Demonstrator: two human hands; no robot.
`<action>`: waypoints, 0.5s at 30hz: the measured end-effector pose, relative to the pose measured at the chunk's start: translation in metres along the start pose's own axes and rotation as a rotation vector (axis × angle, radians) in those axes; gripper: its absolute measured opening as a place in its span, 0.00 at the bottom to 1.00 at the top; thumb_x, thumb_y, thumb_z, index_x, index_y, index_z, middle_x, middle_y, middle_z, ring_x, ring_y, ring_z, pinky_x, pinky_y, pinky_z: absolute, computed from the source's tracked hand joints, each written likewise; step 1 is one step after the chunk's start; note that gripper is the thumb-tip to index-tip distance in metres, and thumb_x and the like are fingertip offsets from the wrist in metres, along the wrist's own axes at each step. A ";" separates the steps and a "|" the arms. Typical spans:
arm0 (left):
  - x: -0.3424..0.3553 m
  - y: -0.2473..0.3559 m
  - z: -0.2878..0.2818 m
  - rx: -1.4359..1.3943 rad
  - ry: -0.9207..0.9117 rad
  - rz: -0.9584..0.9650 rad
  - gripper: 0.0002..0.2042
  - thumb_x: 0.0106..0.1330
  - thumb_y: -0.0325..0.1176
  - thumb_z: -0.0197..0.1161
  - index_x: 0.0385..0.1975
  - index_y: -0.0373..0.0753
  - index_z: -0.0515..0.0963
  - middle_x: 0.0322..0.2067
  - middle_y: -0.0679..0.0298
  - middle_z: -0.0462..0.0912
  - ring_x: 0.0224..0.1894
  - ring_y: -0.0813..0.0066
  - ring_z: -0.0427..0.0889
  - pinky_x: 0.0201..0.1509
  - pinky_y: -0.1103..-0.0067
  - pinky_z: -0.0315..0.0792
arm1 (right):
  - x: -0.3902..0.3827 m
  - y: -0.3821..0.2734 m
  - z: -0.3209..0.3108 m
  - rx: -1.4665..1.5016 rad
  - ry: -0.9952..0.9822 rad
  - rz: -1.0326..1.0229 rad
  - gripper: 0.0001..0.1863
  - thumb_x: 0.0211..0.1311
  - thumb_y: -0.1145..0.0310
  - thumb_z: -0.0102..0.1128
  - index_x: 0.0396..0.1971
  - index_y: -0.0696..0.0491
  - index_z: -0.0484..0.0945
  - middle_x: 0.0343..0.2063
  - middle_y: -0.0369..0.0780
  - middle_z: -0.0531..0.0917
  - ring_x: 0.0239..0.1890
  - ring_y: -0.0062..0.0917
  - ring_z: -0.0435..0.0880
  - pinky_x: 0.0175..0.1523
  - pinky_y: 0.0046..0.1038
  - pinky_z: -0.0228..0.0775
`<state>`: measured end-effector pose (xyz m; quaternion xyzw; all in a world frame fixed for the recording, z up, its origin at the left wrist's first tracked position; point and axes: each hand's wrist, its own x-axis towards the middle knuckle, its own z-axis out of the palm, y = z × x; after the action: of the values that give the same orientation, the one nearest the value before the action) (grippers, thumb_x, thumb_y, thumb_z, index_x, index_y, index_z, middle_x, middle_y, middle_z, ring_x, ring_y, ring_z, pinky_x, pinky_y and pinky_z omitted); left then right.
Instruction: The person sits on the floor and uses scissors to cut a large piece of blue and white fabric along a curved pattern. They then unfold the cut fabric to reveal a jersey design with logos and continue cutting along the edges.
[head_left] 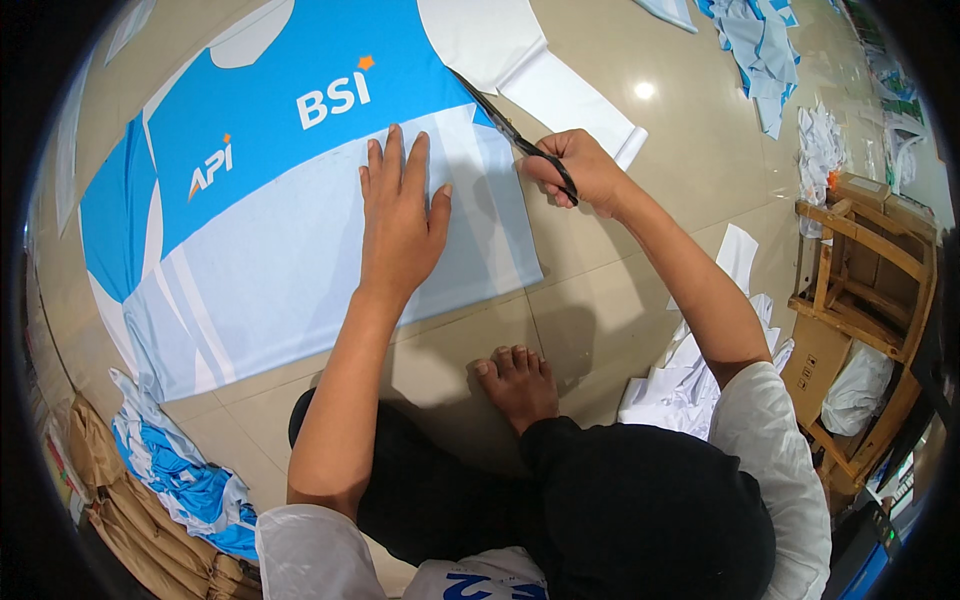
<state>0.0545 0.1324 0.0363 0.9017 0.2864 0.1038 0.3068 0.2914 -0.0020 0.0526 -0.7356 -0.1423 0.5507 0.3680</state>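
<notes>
A large piece of blue and white printed fabric [290,160] lies spread on the floor, its nearer part folded back so the paler side shows. My left hand [398,215] rests flat on that pale part, fingers stretched out and pointing away from me. In my right hand [578,172] is a pair of black scissors [515,137], fingers in the handles. Their blades reach to the fabric's right edge, beside a white strip [570,95] that extends outward from it. Whether the blades are parted is hard to make out.
Fabric scraps lie in piles: white [680,385] at my right, blue and white [185,480] at lower left, more [760,50] at the far right. A wooden stool [865,290] lies tipped beside a cardboard box [815,370]. My bare foot [518,385] is near the fabric's front edge.
</notes>
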 end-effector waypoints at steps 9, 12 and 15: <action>0.000 -0.001 0.001 -0.004 -0.004 -0.003 0.30 0.77 0.32 0.63 0.78 0.37 0.65 0.80 0.39 0.56 0.83 0.29 0.49 0.82 0.40 0.48 | 0.003 -0.012 0.014 0.024 0.046 0.004 0.20 0.57 0.58 0.79 0.18 0.52 0.77 0.13 0.33 0.75 0.11 0.15 0.71 0.17 0.20 0.58; 0.000 -0.001 0.001 0.002 -0.003 -0.002 0.31 0.76 0.31 0.64 0.78 0.37 0.65 0.80 0.39 0.56 0.83 0.29 0.49 0.82 0.40 0.48 | 0.004 -0.013 0.017 0.044 0.050 -0.002 0.20 0.56 0.58 0.79 0.18 0.52 0.77 0.13 0.33 0.75 0.11 0.16 0.71 0.17 0.21 0.57; -0.001 -0.004 0.002 -0.003 0.000 0.002 0.31 0.76 0.31 0.64 0.78 0.37 0.65 0.80 0.39 0.55 0.83 0.30 0.49 0.82 0.40 0.48 | 0.005 -0.014 0.020 0.061 0.045 -0.008 0.20 0.56 0.58 0.79 0.18 0.51 0.76 0.13 0.34 0.75 0.11 0.17 0.71 0.18 0.22 0.57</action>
<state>0.0530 0.1336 0.0328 0.9016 0.2854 0.1044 0.3079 0.2775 0.0188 0.0567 -0.7356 -0.1202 0.5367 0.3955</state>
